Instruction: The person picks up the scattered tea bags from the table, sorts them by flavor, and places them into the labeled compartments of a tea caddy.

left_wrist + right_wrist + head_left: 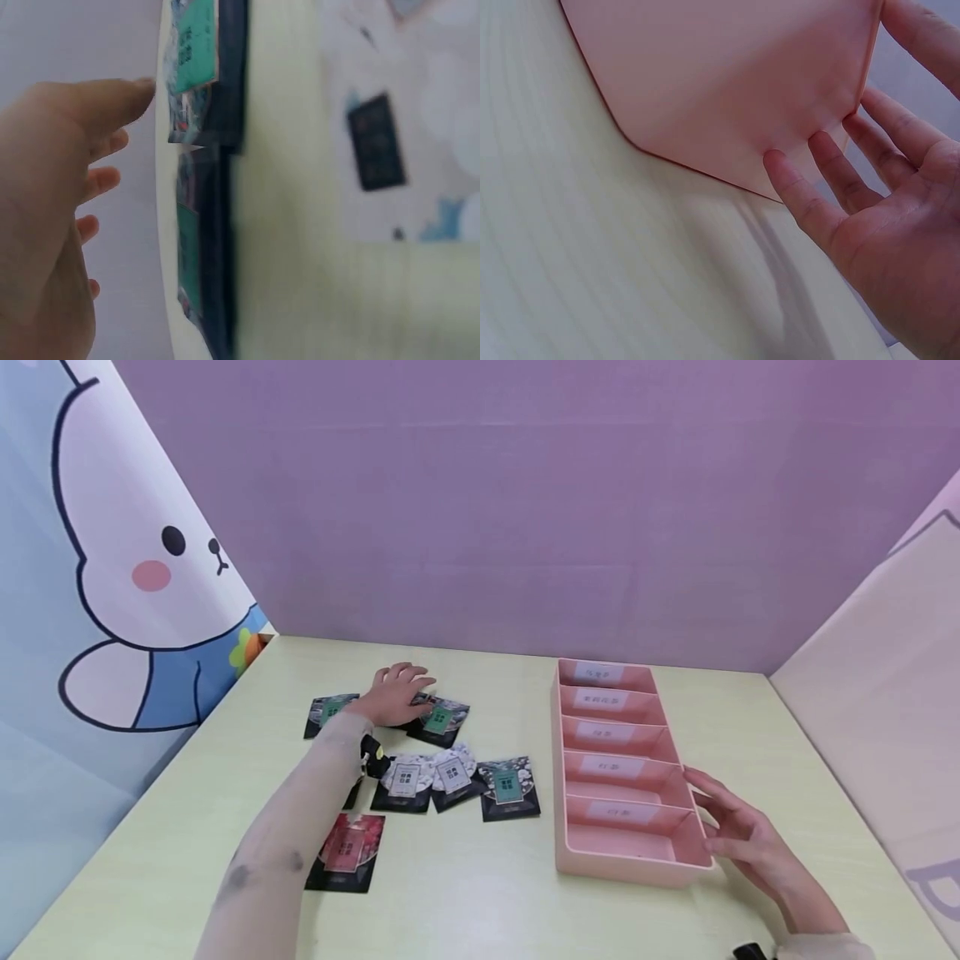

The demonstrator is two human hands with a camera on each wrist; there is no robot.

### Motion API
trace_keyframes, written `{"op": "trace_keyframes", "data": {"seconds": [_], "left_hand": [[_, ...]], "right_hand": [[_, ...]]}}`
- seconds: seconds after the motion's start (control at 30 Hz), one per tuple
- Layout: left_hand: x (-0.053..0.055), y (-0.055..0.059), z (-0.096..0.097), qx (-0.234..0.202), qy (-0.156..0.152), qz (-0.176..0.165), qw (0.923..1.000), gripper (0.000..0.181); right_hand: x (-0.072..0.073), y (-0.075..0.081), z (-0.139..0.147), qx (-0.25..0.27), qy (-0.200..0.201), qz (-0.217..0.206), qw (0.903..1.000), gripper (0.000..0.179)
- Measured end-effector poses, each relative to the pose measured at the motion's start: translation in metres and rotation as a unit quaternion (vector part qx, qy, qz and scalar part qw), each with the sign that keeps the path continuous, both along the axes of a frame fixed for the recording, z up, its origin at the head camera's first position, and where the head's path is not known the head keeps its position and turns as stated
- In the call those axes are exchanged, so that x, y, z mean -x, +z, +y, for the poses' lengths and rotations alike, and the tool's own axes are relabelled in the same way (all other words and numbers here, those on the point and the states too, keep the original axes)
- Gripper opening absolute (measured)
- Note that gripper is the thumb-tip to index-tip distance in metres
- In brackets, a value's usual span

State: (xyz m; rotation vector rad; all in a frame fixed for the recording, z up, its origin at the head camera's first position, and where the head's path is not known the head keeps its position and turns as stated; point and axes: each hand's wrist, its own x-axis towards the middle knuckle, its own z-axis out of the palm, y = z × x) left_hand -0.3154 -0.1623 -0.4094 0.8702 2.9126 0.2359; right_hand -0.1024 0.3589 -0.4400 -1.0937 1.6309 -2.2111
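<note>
My left hand (393,696) hovers at the far left part of the table, fingers spread, thumb beside a green-labelled tea sachet (442,722). In the left wrist view the thumb tip is close to that sachet (196,45), and nothing shows in the grasp. Another green-labelled sachet (190,255) lies below it there. On the right, a pink divided box (630,867) has several labelled compartments. My right hand (750,839) touches its right side; in the right wrist view extended fingertips rest against the pink wall (727,90).
Two white-labelled sachets (405,779) overlap mid-table. A green-labelled sachet (510,788) lies between them and the box. Near the left forearm are a red-labelled sachet (347,853) and another green-labelled sachet (327,713). A purple cloth (465,510) hangs behind the table.
</note>
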Motion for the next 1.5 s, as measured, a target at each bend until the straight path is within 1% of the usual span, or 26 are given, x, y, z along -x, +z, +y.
{"op": "trace_keyframes", "data": {"seconds": [0.1,0.17,0.33,0.43,0.57,0.7,0.83,0.93,1.0,1.1,1.3,1.4,1.47,1.5], "left_hand": [[0.001,-0.005,0.003,0.006,-0.004,-0.005,1.0000,0.050],[0.004,-0.011,0.004,0.013,-0.010,-0.002,0.9999,0.048],[0.004,-0.015,0.009,0.026,-0.013,0.005,0.9996,0.043],[0.002,-0.015,0.010,0.017,-0.006,-0.002,0.9998,0.040],[0.005,-0.016,0.009,-0.003,0.008,-0.023,0.9997,0.036],[0.009,-0.016,0.009,-0.018,0.019,-0.035,0.9990,0.031],[0.010,-0.015,0.010,-0.029,0.031,-0.024,0.9988,0.020],[0.010,-0.016,0.010,-0.041,0.032,-0.003,0.9986,0.010],[0.010,-0.017,0.011,-0.055,0.033,0.009,0.9979,0.006],[0.011,-0.020,0.011,-0.076,0.030,0.028,0.9963,0.006],[0.012,-0.020,0.011,-0.123,0.029,0.039,0.9912,0.005],[0.012,-0.018,0.012,-0.160,0.031,0.022,0.9864,0.006],[0.012,-0.016,0.012,-0.190,0.040,-0.001,0.9809,0.005],[0.012,-0.015,0.012,-0.208,0.045,-0.015,0.9769,0.006]], "right_hand": [[0.000,0.000,0.001,0.003,0.001,-0.001,1.0000,0.071],[-0.001,0.000,0.002,0.003,0.000,-0.002,1.0000,0.071],[0.001,-0.002,0.003,0.012,0.010,0.005,0.9999,0.072],[0.003,-0.005,0.004,0.021,0.019,0.016,0.9995,0.073],[0.005,-0.007,0.005,0.025,0.022,0.021,0.9992,0.073],[0.005,-0.007,0.005,0.024,0.020,0.020,0.9993,0.073],[0.005,-0.006,0.004,0.021,0.017,0.014,0.9995,0.072],[0.006,-0.007,0.003,0.021,0.018,0.015,0.9995,0.071],[0.007,-0.007,0.003,0.023,0.022,0.017,0.9994,0.071],[0.009,-0.007,0.003,0.024,0.026,0.021,0.9991,0.071],[0.010,-0.007,0.003,0.022,0.025,0.023,0.9992,0.071],[0.010,-0.007,0.004,0.024,0.026,0.023,0.9991,0.070],[0.010,-0.008,0.004,0.025,0.027,0.023,0.9991,0.070],[0.010,-0.008,0.004,0.026,0.027,0.022,0.9991,0.071]]}}
